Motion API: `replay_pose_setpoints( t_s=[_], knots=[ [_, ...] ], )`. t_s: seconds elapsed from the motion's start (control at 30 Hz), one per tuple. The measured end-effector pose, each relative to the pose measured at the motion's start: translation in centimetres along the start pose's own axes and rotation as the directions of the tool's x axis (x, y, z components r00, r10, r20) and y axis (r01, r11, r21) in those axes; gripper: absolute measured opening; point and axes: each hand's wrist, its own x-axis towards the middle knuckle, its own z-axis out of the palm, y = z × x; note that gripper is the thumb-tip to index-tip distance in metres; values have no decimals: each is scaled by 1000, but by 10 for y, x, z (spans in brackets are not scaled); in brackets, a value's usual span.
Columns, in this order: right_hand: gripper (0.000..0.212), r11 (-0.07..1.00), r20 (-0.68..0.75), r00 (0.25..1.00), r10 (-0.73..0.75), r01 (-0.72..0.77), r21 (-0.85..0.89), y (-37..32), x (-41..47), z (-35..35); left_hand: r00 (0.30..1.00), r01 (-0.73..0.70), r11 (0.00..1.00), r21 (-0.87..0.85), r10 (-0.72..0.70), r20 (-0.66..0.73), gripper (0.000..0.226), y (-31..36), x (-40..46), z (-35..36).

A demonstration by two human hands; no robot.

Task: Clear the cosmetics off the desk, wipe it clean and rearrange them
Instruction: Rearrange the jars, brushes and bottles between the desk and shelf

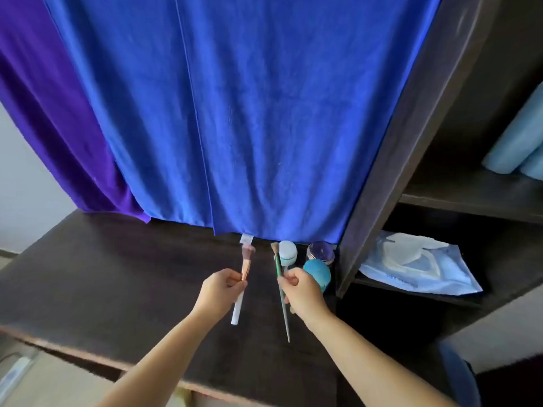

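Over the desk (pixel 117 274), hands gripping brushes

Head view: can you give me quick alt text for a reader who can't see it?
Two bare hands each hold a makeup brush over a dark wooden desk: left hand a white-handled pink brush, right hand a thin green-handled brush. Small round cosmetics containers cluster by a hanging blue towel.

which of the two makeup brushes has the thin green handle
The brush in the right hand: the green-handled brush, slim with a small tan tip. The left hand holds the white-handled brush, thicker with pink bristles.
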Motion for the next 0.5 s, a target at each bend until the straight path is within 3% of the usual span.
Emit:
replay_pose_setpoints(
  t_s=[0.13,0.23,0.5],
  knots=[
    [5,991,-146,988,59,-75,-108,-6,35,47,998,-15,997,70,10,68,5,-16,52,6],
    [15,969,-254,967,34,-94,-227,-9,61,66,996,-26,992,124,14,90,6,-21,85,13],
    [23,834,-277,961,23,-171,-524,12,87,80,982,-135,936,326,82,171,16,-28,115,39]
  ],
)
